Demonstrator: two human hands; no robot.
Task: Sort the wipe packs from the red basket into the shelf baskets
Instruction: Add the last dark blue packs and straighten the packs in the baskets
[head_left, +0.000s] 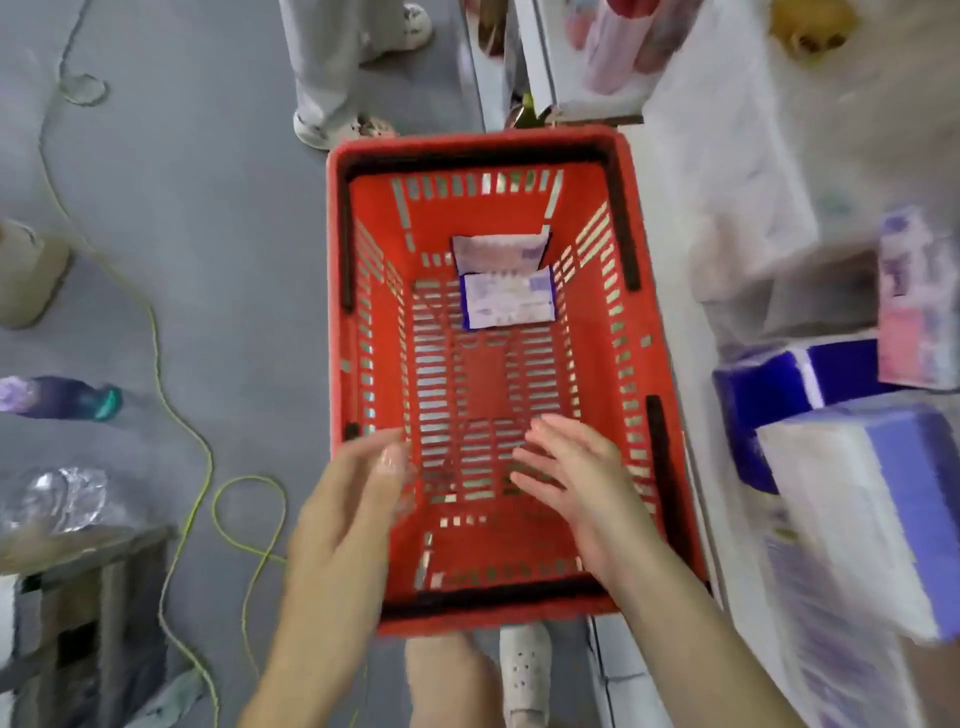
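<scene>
The red basket (628, 374) stands on the grey floor in the middle of the head view. Two white and purple wipe packs lie at its far end: one wipe pack (508, 301) flat on the bottom, the other wipe pack (498, 252) leaning on the far wall. My left hand (345, 514) hovers over the near left rim, fingers straight, holding nothing. My right hand (576, 480) reaches inside the near part of the basket, fingers spread, also empty. Both hands are well short of the packs.
White shelving with blue and purple packs (857, 499) rises on the right. A person's legs (332, 67) stand beyond the basket. A yellow-green cable (182, 415) snakes over the floor on the left, near a bottle (62, 397) and a low crate (83, 613).
</scene>
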